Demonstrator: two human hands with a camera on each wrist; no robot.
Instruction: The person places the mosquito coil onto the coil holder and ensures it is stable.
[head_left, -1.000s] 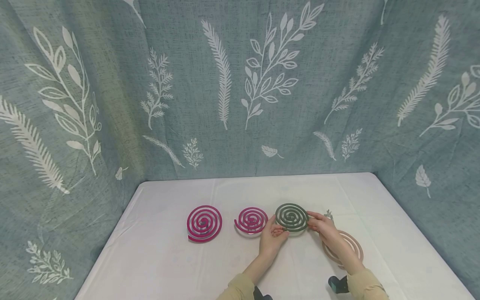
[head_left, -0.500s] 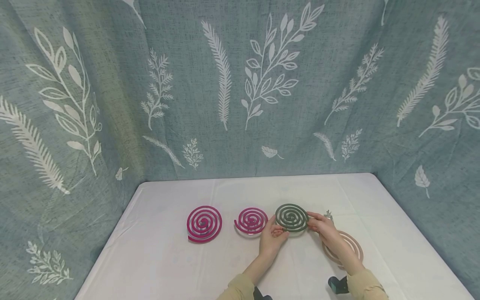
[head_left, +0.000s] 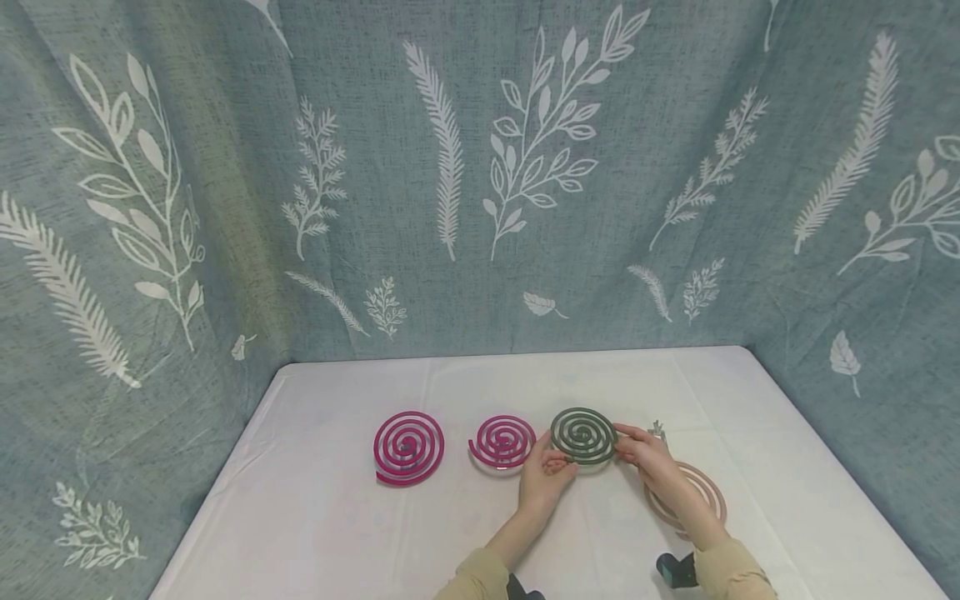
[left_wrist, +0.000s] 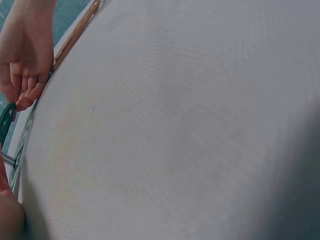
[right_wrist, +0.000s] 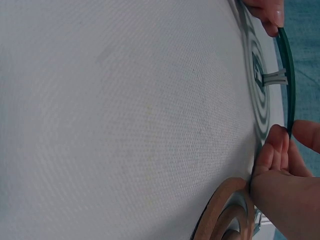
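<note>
Both hands grasp the dark green coil point(head_left: 584, 434) by its rim: the left hand point(head_left: 545, 473) pinches the near-left edge between thumb and curled fingers, and the right hand point(head_left: 651, 461) pinches the right edge, thumb on top and fingertips beneath. The right wrist view shows that grip most plainly, with the green coil point(right_wrist: 286, 80) edge-on, lifted clear of the cloth and sitting over a small metal stand point(right_wrist: 274, 78) whose prong reaches toward its middle; the coil's shadow lies on the white cloth below. Whether the coil already rests on the prong or merely hangs just above it cannot be told. Just right of the right hand, partly under the wrist, a tan coil point(head_left: 701, 492) lies flat on the bench point(head_left: 337, 525), and a second small metal stand point(head_left: 658, 430) stands just behind the right hand. To the left, a smaller magenta coil point(head_left: 502, 440) appears raised on its own stand, and farther left a larger magenta coil point(head_left: 408, 447) appears propped the same way, though its support is too small to make out. Judging by this, the two magenta coils are already mounted, the green one is being seated, and the tan one has not yet been dealt with. A leaf-printed curtain point(head_left: 480, 167) hangs around the bench.
</note>
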